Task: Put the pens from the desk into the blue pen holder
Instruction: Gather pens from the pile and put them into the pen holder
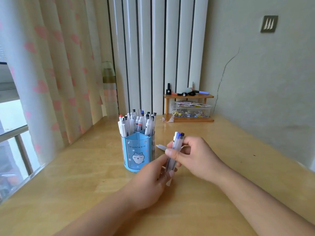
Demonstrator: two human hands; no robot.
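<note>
- Curtain (56, 68): pale fabric with pink hearts, hanging at far left beside a window.
- Tabletop (68, 176): light wood with a glossy finish, carrying everything described below.
- Blue pen holder (138, 153): upright near the tabletop's centre, printed with a cartoon cat; its rear compartments are packed with white-barrelled pens (136, 122) standing upright, while the front compartment appears unfilled.
- Left hand (153, 181): fingers curled around the lower end of a bundle of pens, just right of the pen holder's base.
- Bundle of pens (175, 149): roughly three clear-barrelled pens, tilted slightly from upright, with white, blue and dark caps at the top; held above the tabletop between both hands, beside the holder and apart from it.
- Loose pen (161, 147): white, lying on the tabletop just behind the hands, partly hidden by them.
- Right hand (196, 155): closed on the upper part of the same bundle, thumb and fingers wrapped around the barrels.
- Small wooden shelf (188, 106): at the far edge against the wall, with small bottles on top and a clear box of small items beneath.
</note>
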